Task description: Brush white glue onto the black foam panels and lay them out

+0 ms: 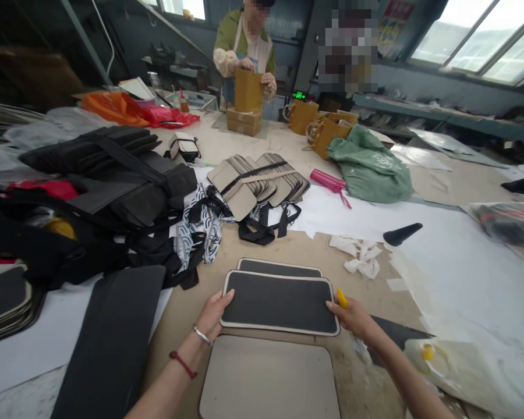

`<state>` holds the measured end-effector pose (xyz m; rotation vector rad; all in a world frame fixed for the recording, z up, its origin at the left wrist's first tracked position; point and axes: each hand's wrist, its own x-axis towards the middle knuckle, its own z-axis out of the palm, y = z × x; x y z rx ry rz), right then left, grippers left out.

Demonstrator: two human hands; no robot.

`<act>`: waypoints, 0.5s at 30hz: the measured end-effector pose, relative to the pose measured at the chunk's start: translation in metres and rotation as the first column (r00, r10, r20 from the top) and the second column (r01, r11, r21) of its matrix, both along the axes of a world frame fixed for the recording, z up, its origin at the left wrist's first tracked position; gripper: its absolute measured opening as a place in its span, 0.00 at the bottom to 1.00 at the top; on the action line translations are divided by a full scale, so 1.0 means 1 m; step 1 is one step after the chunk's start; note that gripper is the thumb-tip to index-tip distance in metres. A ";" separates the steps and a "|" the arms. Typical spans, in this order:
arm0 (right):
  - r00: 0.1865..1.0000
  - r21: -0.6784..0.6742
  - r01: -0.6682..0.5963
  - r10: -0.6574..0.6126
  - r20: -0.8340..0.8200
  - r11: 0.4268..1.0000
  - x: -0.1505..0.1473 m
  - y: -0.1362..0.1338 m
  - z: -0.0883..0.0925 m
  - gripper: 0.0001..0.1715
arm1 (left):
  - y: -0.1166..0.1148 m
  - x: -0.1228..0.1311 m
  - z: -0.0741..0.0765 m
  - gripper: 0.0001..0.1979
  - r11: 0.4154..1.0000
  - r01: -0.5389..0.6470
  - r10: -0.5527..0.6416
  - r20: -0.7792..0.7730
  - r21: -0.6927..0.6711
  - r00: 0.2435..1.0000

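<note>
Both of my hands hold a dark rectangular panel (279, 304) with rounded corners and a beige border. My left hand (218, 305) pinches its left edge, thumb on top. On the right edge lies the thumb of my right hand (347, 312), which has a yellow piece (342, 298) at its index finger; I cannot make out what that is. Behind the held panel, a similar dark panel (279, 267) shows only its far strip. Nearer to me, a larger beige panel (268, 378) with rounded corners lies on the table.
Black straps and dark pieces (135, 180) crowd the left. Beige panels (262, 177) lie fanned beyond my hands. A green bag (371, 166), pink pouch (327, 180) and white scraps (358, 255) are right of centre. A plastic container (467, 369) sits front right. Across the table, a person handles a brown piece (248, 90).
</note>
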<state>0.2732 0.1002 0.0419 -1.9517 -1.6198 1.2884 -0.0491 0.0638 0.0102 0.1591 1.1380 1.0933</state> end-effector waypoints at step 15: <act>0.885 0.159 -0.123 0.036 0.463 0.980 0.012 0.026 0.018 0.21 | -0.025 -0.031 -0.011 0.17 0.982 0.126 0.049 -0.826 0.144 0.561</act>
